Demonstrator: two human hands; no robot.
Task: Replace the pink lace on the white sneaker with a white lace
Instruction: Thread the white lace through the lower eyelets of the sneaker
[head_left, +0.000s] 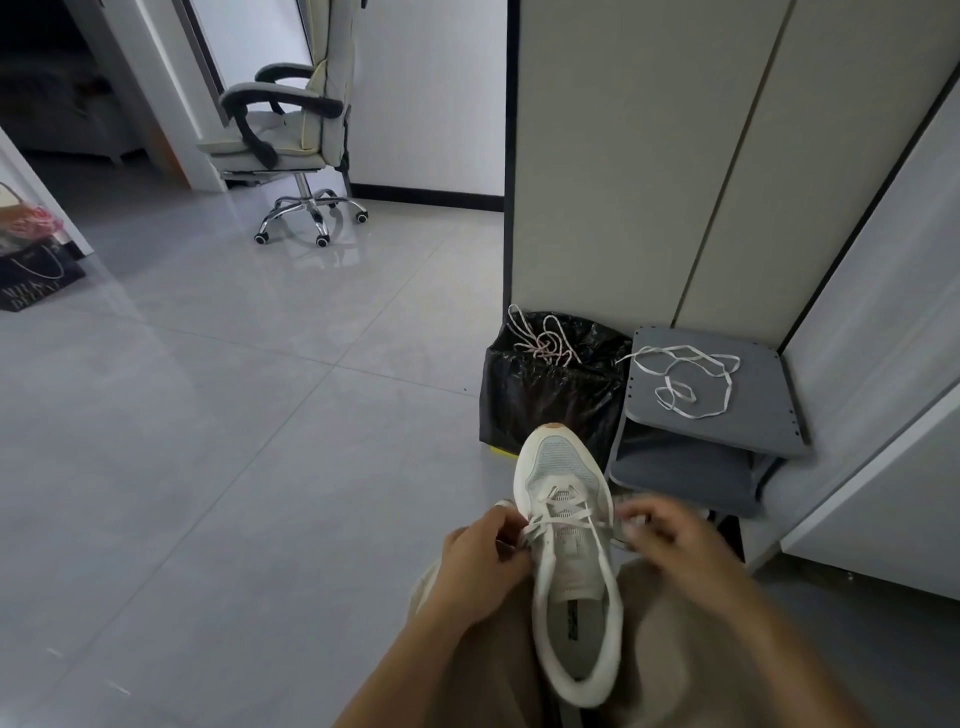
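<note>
A white sneaker (569, 566) rests on my lap, toe pointing away from me. A white lace (563, 512) crosses its lower eyelets. My left hand (485, 561) pinches the lace end at the shoe's left side. On the right side, my right hand (670, 540) is blurred with its fingers curled at the other lace end. A pink-flecked lace (543, 340) lies on top of a black bin bag (550, 384). Another white lace (685, 379) lies loose on a grey stool (763, 410).
A tall cabinet (649, 156) stands behind the bin and stool. An office chair (291, 135) on castors is at the far left of the grey tiled floor (234, 389). A dark shopping bag (36, 270) sits at the left edge.
</note>
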